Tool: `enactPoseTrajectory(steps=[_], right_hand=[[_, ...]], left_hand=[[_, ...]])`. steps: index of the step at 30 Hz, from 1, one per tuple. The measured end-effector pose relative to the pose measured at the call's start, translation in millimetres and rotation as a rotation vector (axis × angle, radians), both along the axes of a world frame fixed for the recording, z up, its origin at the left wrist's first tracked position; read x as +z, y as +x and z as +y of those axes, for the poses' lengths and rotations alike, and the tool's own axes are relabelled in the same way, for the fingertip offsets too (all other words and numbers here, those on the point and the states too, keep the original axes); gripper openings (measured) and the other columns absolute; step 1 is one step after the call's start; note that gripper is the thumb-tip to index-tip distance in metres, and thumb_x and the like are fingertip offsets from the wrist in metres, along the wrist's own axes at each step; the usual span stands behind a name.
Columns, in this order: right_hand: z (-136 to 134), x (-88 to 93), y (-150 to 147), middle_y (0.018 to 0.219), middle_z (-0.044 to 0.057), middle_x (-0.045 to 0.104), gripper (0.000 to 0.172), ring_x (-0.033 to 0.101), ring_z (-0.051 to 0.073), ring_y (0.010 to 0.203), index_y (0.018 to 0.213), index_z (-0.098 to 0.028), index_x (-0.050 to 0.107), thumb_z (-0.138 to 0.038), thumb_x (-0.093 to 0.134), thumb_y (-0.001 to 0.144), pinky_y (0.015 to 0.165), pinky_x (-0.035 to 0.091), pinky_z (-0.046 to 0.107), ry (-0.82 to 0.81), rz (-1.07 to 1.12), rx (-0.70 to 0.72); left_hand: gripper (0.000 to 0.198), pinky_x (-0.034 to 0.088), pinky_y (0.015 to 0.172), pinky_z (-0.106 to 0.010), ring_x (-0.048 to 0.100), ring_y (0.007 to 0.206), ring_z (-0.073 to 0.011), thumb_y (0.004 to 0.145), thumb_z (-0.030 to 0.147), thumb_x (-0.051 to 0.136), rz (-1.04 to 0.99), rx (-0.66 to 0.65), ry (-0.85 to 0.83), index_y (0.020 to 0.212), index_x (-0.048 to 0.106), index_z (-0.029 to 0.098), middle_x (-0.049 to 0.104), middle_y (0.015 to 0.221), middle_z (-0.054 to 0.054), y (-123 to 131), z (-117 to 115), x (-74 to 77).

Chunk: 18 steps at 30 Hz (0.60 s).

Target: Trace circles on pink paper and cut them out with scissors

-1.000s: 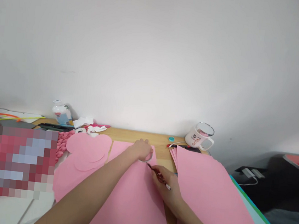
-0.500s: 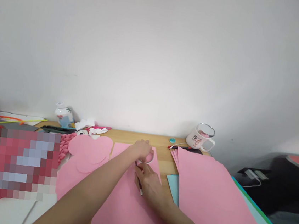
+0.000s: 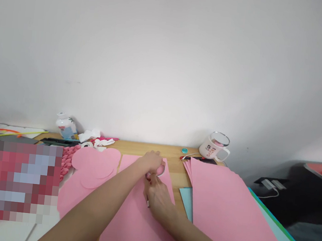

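A pink sheet of paper [image 3: 128, 216] lies lengthwise in front of me. Near its far end, my left hand [image 3: 152, 161] bends its fingers over a round, ring-like object [image 3: 160, 171] and holds it against the paper. Pink shows through its middle; the hand covers much of it. Just on the near side, my right hand [image 3: 159, 197] grips a dark pencil [image 3: 148, 203], tip end at the ring's lower left edge. Its fingers hide most of the shaft. Cut pink paper shapes with rounded lobes [image 3: 95, 159] lie left of the sheet.
A stack of pink sheets [image 3: 226, 211] sits on the right over blue and green sheets. Behind it stands a white mug [image 3: 215, 146]. A white bottle [image 3: 66, 126], crumpled tissue [image 3: 89, 135] and pink braided material [image 3: 69, 160] are at the left. A wall rises behind the wooden table [image 3: 135, 147].
My right hand has turned slightly and shifted a little left, so less of the pencil shows. My left hand stays on the ring. The whole view has moved slightly.
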State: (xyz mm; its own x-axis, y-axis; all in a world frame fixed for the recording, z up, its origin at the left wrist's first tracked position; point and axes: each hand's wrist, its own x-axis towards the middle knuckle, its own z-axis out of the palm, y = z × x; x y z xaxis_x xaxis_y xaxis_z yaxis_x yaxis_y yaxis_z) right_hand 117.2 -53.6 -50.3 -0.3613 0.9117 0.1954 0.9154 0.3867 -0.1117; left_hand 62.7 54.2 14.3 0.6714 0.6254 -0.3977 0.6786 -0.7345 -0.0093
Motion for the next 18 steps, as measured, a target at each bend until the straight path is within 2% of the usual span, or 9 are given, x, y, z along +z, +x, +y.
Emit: enactPoseTrajectory(steps=[3,6,10,14,16,18], right_hand=[[-14.6,9.5,9.7,0.078,0.008,0.061,0.033,0.056,0.018,0.064,0.076,-0.016,0.059,0.009,0.049,0.057,0.047,0.036,0.024,-0.016,0.018,-0.003],[-25.5,9.8,24.3,0.074,0.004,0.059,0.028,0.055,0.016,0.060,0.072,-0.018,0.060,0.005,0.048,0.061,0.049,0.036,0.023,-0.059,0.090,-0.022],[-24.8,2.2,56.4,0.075,0.004,0.061,0.024,0.055,0.012,0.054,0.075,-0.018,0.065,-0.003,0.047,0.070,0.052,0.040,0.022,-0.133,0.431,-0.039],[-0.5,12.4,94.9,0.073,0.004,0.065,0.020,0.060,0.015,0.063,0.088,-0.018,0.065,-0.020,0.050,0.075,0.058,0.046,0.025,-0.073,0.806,-0.212],[20.6,22.8,106.6,0.069,0.004,0.065,0.017,0.059,0.016,0.062,0.081,-0.015,0.065,-0.024,0.056,0.070,0.059,0.047,0.028,0.006,0.975,-0.313],[44.2,31.5,108.5,0.071,0.006,0.067,0.020,0.060,0.017,0.063,0.082,-0.013,0.065,-0.026,0.055,0.070,0.060,0.049,0.029,0.002,1.024,-0.316]], left_hand=[[0.050,0.045,0.078,-0.039,0.051,0.104,-0.0303,0.067,0.025,0.061,-0.013,0.003,0.009,0.116,0.055,0.033,0.050,0.113,-0.010,0.3,0.4,-3.9],[0.048,0.045,0.079,-0.040,0.050,0.106,-0.0306,0.069,0.025,0.060,-0.021,0.011,0.015,0.116,0.055,0.034,0.049,0.115,-0.010,0.6,0.6,-7.4],[0.044,0.045,0.079,-0.041,0.050,0.106,-0.0295,0.074,0.026,0.062,-0.023,0.010,0.017,0.117,0.054,0.028,0.049,0.118,-0.011,0.0,-3.3,-7.0],[0.029,0.047,0.082,-0.043,0.054,0.101,-0.0224,0.085,0.030,0.054,-0.026,-0.002,0.028,0.111,0.054,0.017,0.054,0.115,-0.008,1.0,-12.7,-9.0],[0.029,0.047,0.083,-0.043,0.055,0.100,-0.0215,0.086,0.030,0.053,-0.024,0.014,0.049,0.111,0.054,0.016,0.055,0.115,-0.008,4.3,-16.9,-13.5],[0.031,0.048,0.081,-0.043,0.056,0.099,-0.0217,0.086,0.029,0.054,-0.015,0.057,0.069,0.114,0.052,0.016,0.055,0.116,-0.008,9.3,-19.9,-18.8]])
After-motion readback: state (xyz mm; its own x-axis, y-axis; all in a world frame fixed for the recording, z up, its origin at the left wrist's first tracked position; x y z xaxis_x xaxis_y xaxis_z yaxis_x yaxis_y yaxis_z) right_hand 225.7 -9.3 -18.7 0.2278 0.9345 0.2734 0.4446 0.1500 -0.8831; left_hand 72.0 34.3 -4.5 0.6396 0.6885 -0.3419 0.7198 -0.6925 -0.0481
